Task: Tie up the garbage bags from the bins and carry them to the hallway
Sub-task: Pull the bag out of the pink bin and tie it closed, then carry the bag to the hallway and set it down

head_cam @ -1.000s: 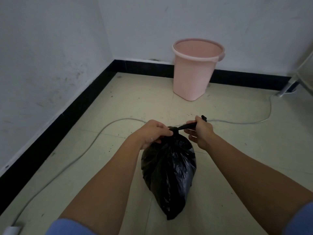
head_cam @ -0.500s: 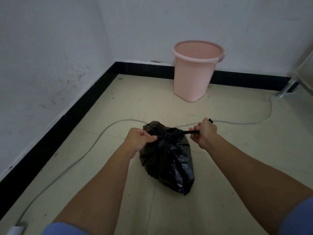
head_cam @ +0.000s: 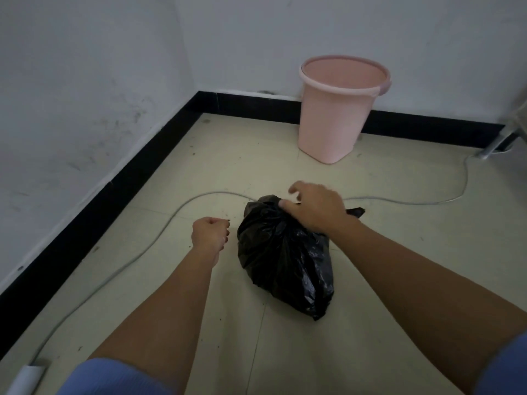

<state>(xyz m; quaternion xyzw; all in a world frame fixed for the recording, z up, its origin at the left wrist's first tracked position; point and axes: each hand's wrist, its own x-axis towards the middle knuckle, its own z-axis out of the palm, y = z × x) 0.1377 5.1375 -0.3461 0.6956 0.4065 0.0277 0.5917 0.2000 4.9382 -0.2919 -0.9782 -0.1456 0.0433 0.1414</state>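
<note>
A tied black garbage bag (head_cam: 285,258) lies on the pale tiled floor in front of me. My right hand (head_cam: 313,208) hovers over its knotted top, fingers spread and curved, thumb touching the plastic. A short tail of the bag (head_cam: 356,212) sticks out to the right of that wrist. My left hand (head_cam: 209,232) is a closed fist just left of the bag, apart from it, with nothing in it. An empty pink bin (head_cam: 336,115) stands upright by the far wall, beyond the bag.
A grey cable (head_cam: 159,232) snakes across the floor behind and left of the bag, down to a white object (head_cam: 28,374) at the bottom left. Walls with black skirting meet in a corner at far left. A metal furniture leg (head_cam: 490,146) stands at far right.
Both hands let go of the bag's tails. The bag has come down from hanging in my hands and now lies on the floor. My right hand moved over its top; my left hand drew back.
</note>
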